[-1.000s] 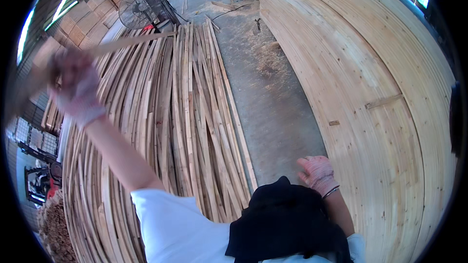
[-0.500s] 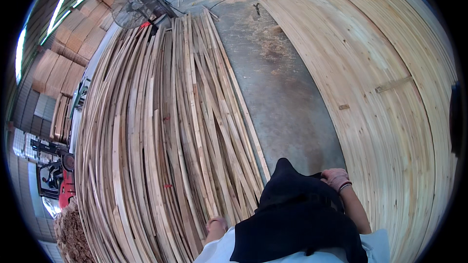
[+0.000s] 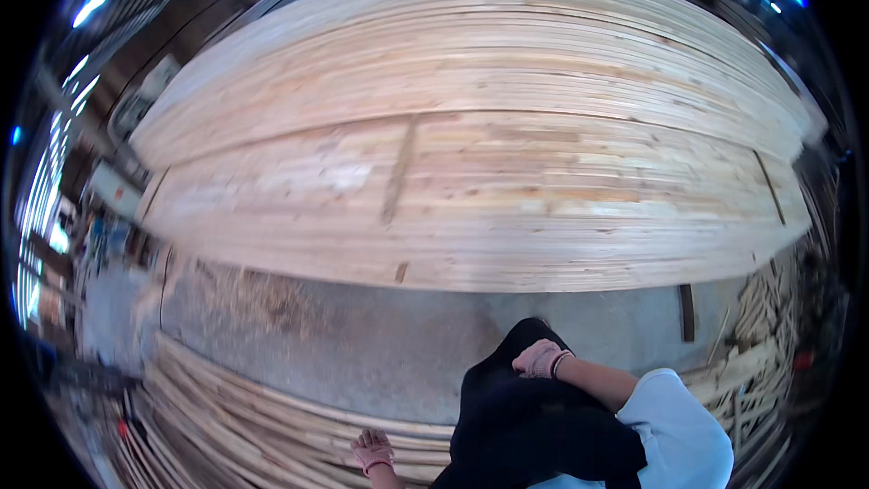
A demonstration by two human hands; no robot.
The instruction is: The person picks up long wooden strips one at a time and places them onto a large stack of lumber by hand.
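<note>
My left hand, in a pale pink glove, hangs low over a spread of long thin wooden strips. Its fingers are partly spread, and nothing shows in them; whether it touches the strips I cannot tell. My right hand, gloved alike, is in front of my dark apron with its fingers curled. What it holds, if anything, is hidden. Beyond the floor lies a broad stack of pale boards, a short wood piece at its near edge and a longer flat strip across its top.
A strip of concrete floor with sawdust runs between the boards and the strips. At the right are a heap of wood offcuts and a dark bar on the floor.
My view has turned right, so the board stack now lies across ahead and the strips sit low at left. My right hand has moved in over the apron.
</note>
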